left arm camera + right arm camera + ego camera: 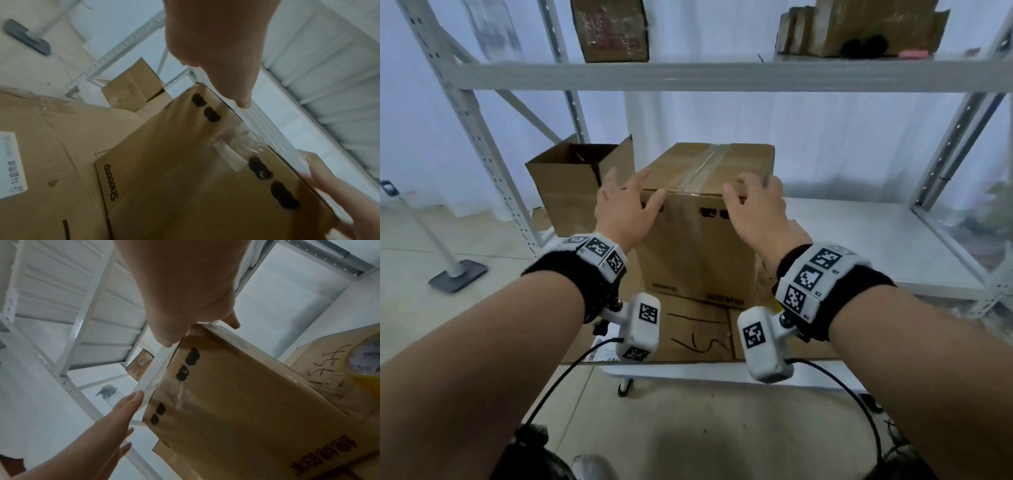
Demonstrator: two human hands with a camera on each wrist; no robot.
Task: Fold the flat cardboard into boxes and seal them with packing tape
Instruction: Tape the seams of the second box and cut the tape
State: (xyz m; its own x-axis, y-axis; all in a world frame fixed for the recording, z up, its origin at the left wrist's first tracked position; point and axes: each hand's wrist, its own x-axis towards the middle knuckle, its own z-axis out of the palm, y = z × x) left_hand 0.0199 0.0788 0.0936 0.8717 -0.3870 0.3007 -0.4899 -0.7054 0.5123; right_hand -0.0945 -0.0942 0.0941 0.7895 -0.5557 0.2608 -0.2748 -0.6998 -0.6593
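Observation:
A closed cardboard box (698, 246) (185, 186) (236, 402) stands upright on flat cardboard sheets (695, 329), with clear tape (702, 168) (236, 146) (179, 395) along its top seam and down the front face. My left hand (626, 198) (216, 40) (123, 407) lies at the box's near top left corner, fingers straight on the top and thumb on the front face. My right hand (753, 202) (180, 280) (339, 194) curls its fingers over the near top right corner, thumb on the front. A tape roll (363, 363) lies on cardboard to the right.
An open-topped cardboard box (571, 178) stands behind and left of the taped one. The lower shelf board (876, 246) extends right; the upper shelf (688, 75) carries more boxes (613, 31). A grey stand base (458, 274) sits on the floor at left.

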